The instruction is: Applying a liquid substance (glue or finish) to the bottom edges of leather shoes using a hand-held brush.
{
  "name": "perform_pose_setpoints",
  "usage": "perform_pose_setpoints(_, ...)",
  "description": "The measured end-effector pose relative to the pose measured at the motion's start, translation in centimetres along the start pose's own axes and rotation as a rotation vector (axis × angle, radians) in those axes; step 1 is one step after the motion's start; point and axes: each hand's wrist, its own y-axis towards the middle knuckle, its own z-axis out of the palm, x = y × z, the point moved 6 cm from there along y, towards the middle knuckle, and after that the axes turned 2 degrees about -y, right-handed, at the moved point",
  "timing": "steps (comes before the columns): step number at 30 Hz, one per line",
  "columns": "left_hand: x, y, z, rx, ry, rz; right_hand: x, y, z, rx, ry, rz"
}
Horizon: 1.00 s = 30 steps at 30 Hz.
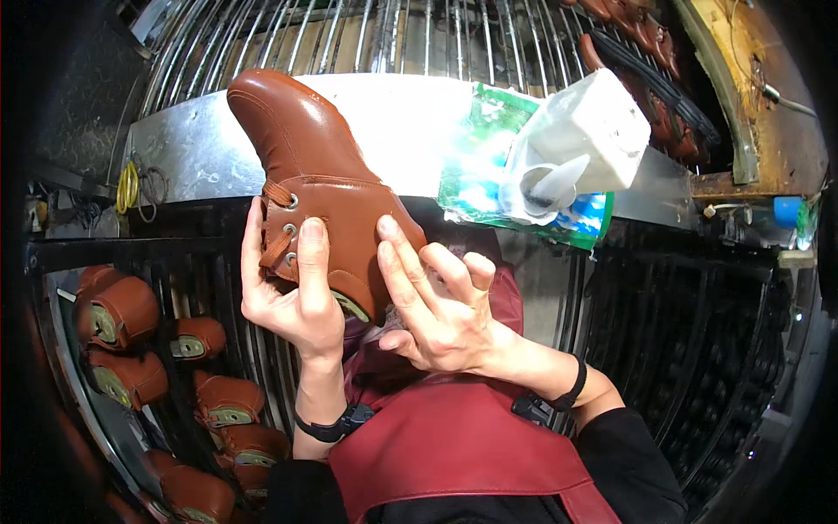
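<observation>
A brown leather shoe upper (327,188) with eyelets and brown laces is held up in front of me, toe pointing to the far left. Pale green material shows at its lower opening. My left hand (297,301) is closed around the laced side, thumb over the leather by the eyelets. Against the heel side rest two fingertips of my right hand (445,306). That hand's fingers are stretched and apart, its thumb below the heel, gripping nothing.
Ahead lies a metal ledge (192,157) with rollers (367,39) beyond it. A white plastic container (594,131) sits on a green and blue sheet (476,131). More brown shoe uppers (127,306) fill a rack at left. Shoes (650,96) lie at far right.
</observation>
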Motion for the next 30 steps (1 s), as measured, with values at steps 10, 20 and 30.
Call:
perform_pose_setpoints(10, 0.2, 0.2, -0.8, -0.041, 0.035, 0.011, -0.3, 0.7, 0.4, 0.004, 0.061, -0.020)
perform_pose_setpoints(20, 2.4, 3.7, 2.5, 0.024, 0.106, 0.057, -3.7, 0.7, -0.3, -0.118, 0.303, -0.021)
perform_pose_setpoints(30, 7.0, 33.2, 19.3, 0.261, 1.188, 0.029, -12.5, -3.0, -5.4, -0.531, 0.582, 0.209)
